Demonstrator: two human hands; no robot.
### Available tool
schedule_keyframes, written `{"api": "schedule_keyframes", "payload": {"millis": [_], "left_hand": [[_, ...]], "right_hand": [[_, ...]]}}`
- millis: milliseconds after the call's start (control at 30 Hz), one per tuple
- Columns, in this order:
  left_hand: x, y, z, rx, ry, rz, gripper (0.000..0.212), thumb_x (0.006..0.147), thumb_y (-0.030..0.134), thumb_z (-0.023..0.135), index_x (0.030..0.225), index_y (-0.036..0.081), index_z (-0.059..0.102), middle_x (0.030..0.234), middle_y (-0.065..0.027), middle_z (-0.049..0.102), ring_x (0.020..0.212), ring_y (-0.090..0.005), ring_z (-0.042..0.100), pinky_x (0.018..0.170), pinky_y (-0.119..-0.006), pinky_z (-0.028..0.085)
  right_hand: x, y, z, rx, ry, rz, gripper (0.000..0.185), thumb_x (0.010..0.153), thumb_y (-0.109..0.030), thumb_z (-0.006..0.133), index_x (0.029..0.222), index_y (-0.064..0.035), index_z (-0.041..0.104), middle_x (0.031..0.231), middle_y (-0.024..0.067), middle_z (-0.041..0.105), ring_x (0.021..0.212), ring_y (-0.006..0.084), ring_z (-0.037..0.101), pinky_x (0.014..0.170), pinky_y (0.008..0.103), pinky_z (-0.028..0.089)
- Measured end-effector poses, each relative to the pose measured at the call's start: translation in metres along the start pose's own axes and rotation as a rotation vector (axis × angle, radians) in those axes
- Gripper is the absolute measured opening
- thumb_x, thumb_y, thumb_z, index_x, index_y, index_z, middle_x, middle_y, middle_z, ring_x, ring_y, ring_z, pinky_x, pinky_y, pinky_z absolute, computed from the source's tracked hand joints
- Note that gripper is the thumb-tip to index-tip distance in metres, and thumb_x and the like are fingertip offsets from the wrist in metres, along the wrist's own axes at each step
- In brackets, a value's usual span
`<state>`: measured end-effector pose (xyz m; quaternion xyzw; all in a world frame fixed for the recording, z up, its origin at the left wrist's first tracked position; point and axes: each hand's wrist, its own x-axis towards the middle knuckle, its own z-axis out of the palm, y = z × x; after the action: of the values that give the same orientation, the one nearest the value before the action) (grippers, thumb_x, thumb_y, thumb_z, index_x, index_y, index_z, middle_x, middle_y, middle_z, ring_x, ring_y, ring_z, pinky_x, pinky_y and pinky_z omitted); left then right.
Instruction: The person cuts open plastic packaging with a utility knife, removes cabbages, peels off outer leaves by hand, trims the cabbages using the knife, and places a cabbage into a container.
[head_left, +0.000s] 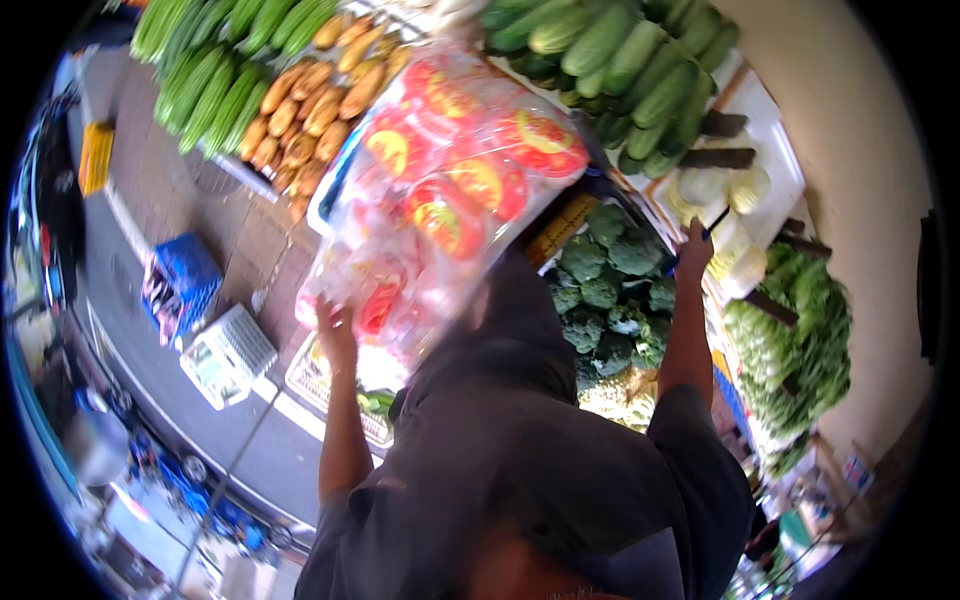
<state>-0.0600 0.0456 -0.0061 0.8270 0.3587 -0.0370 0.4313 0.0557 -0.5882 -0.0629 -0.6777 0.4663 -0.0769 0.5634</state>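
Note:
A large clear plastic wrapping (420, 292) holds several red-and-yellow printed packs (446, 217) before me. My left hand (337, 334) is at its near left corner, fingers apart; whether they press on the plastic is hard to tell. On the other side, my right hand (694, 255) is closed around a slim dark tool (718, 220) with some blue near the fist. What kind of tool it is cannot be made out. That hand is between a crate of broccoli (600, 281) and pale round vegetables (712, 191) on a white tray.
Ridged green gourds (210, 97), orange-brown root-like vegetables (307, 112) and cucumbers (622, 67) lie at the far side. Leafy lettuce (787, 345) is at right by a beige wall (847, 135). A blue basket (184, 277) and a white crate (229, 356) stand on the ground at left.

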Motion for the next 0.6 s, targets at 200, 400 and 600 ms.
{"api": "schedule_keyframes", "payload": {"millis": [200, 400, 600], "left_hand": [[-0.005, 0.053, 0.089, 0.077, -0.168, 0.076, 0.075, 0.081, 0.029, 0.070, 0.140, 0.002, 0.034, 0.119, -0.0237, 0.057, 0.099, -0.0326, 0.063, 0.079, -0.041, 0.051], [0.017, 0.066, 0.176, -0.101, -0.210, 0.251, 0.045, 0.079, 0.020, 0.067, 0.120, 0.004, 0.055, 0.118, -0.0250, 0.058, 0.087, -0.0330, 0.066, 0.080, -0.038, 0.052], [0.049, 0.059, 0.113, -0.121, -0.428, 0.058, 0.054, 0.079, 0.037, 0.066, 0.123, 0.007, 0.059, 0.111, -0.0214, 0.062, 0.103, -0.0296, 0.062, 0.090, -0.038, 0.047]], "right_hand": [[-0.143, 0.027, 0.065, -0.208, -0.376, 0.118, 0.026, 0.089, -0.026, 0.063, 0.102, -0.0047, 0.062, 0.080, 0.0016, 0.060, 0.056, 0.0080, 0.050, 0.052, 0.0255, 0.045], [-0.215, -0.006, 0.112, -0.332, -0.748, 0.049, 0.027, 0.089, -0.023, 0.063, 0.107, -0.0035, 0.060, 0.081, 0.0014, 0.060, 0.056, 0.0061, 0.048, 0.054, 0.0244, 0.045], [-0.216, -0.027, 0.128, -0.328, -0.784, -0.007, 0.029, 0.091, -0.024, 0.060, 0.110, -0.0019, 0.060, 0.088, 0.0050, 0.062, 0.053, 0.0048, 0.045, 0.058, 0.0248, 0.048]]}}
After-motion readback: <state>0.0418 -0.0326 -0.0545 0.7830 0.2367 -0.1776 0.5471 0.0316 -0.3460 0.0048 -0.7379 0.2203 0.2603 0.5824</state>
